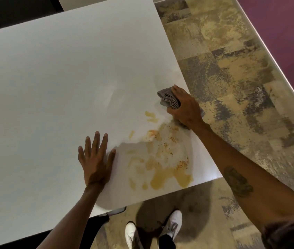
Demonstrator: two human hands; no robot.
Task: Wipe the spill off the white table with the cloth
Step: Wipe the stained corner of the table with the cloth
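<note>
Mottled tan/grey carpet tiles; purple wall w/ pale trim; white sneakers on floor.

No readable text, label, brand or number shows; the forearm tattoo is too blurred to read.

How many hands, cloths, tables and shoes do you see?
hands: 2, left hand and right hand
cloth: 1
table: 1
shoes: 2, left shoe and right shoe
Total: 6
</note>
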